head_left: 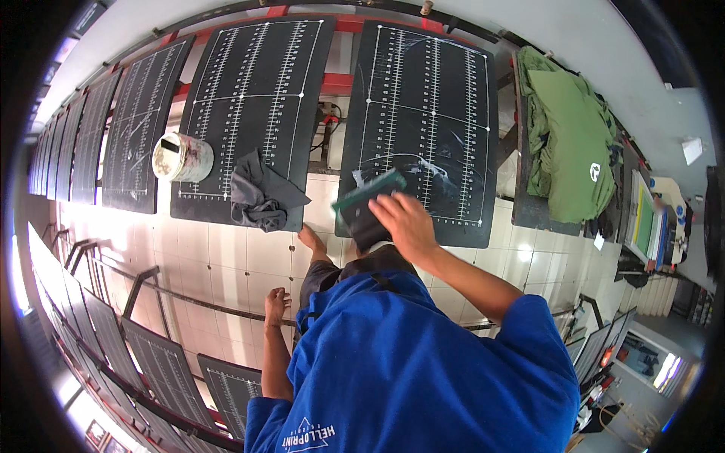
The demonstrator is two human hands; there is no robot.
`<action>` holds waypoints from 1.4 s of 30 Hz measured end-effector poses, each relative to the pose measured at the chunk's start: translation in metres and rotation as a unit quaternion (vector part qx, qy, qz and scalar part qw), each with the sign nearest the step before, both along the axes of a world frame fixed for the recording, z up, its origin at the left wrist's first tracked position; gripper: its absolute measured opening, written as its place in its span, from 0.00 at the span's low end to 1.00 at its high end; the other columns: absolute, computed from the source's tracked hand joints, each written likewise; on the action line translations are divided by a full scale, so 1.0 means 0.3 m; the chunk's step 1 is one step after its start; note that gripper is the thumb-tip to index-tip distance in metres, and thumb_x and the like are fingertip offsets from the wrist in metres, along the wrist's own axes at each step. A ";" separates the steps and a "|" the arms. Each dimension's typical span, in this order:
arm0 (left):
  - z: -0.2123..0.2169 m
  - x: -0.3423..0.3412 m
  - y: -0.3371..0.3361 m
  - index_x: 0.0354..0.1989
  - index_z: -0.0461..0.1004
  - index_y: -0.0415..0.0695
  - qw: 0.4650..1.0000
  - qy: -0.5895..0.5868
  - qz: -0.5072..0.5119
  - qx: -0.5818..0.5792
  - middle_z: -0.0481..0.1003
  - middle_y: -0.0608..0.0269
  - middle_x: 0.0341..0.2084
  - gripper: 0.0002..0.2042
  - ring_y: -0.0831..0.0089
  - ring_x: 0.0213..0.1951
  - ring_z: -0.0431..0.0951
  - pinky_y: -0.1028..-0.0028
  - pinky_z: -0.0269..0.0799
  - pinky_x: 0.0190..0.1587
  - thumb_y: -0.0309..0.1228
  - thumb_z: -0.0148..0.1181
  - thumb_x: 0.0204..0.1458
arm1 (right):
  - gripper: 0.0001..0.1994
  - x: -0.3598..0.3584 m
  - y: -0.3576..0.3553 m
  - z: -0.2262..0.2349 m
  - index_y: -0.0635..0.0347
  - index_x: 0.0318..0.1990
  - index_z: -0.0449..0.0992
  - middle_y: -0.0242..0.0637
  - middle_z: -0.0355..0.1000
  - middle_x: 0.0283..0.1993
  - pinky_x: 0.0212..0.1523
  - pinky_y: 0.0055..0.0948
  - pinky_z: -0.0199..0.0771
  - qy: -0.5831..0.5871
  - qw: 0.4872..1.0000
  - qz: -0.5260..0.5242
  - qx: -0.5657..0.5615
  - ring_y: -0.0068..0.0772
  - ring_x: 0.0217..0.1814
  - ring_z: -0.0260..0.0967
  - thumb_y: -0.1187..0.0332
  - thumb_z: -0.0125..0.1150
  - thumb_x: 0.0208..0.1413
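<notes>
Pale floor tiles are running under a row of black ruled printing boards [249,106]. Left hand [276,305] is hanging free, fingers loosely spread; right hand [404,223] is gripping a green-edged squeegee [368,198], pressing it onto the nearest board's lower edge.

I count one white bucket [181,157], one crumpled grey rag [260,198] and one green-edged squeegee [368,198]. At far right, one pile of green shirts [570,140].

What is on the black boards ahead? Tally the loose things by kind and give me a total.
white pot: 1
dark grey cloth: 1
green-edged scraper, gripped by the right hand: 1
pile of green garments: 1
Total: 4
</notes>
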State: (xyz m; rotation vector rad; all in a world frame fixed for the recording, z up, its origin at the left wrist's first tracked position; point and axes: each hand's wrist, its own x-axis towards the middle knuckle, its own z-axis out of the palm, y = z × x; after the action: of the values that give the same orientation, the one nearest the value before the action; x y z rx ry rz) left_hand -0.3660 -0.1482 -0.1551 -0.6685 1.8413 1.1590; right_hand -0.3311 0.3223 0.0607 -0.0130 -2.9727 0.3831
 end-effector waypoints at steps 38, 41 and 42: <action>-0.018 0.416 -0.041 0.48 0.72 0.42 0.992 -0.080 0.091 0.040 0.77 0.64 0.32 0.12 0.75 0.27 0.77 0.74 0.72 0.28 0.37 0.53 0.64 | 0.33 0.484 0.508 0.076 0.46 0.60 0.76 0.24 0.71 0.61 0.62 0.36 0.71 -0.132 0.987 0.058 0.077 0.36 0.65 0.65 0.82 0.61 0.42; -0.033 0.442 -0.054 0.48 0.72 0.42 0.993 -0.072 0.078 0.056 0.77 0.64 0.31 0.12 0.75 0.27 0.77 0.74 0.72 0.28 0.37 0.53 0.64 | 0.29 0.424 0.411 0.068 0.46 0.59 0.76 0.24 0.72 0.60 0.62 0.36 0.72 -0.125 0.983 0.116 0.069 0.35 0.64 0.65 0.78 0.58 0.45; -0.014 0.425 -0.021 0.49 0.72 0.42 0.997 -0.047 0.043 0.053 0.77 0.64 0.32 0.12 0.75 0.28 0.77 0.74 0.72 0.29 0.36 0.53 0.65 | 0.27 0.392 0.344 0.050 0.45 0.60 0.76 0.24 0.72 0.60 0.61 0.36 0.72 -0.103 0.985 0.117 0.079 0.33 0.63 0.66 0.75 0.56 0.48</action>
State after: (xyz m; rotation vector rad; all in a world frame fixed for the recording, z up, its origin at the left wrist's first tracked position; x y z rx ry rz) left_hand -0.2386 -0.1545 -0.1593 -0.7338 1.6745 1.2511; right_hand -0.2135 0.4256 0.0757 0.3378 -3.2099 0.1807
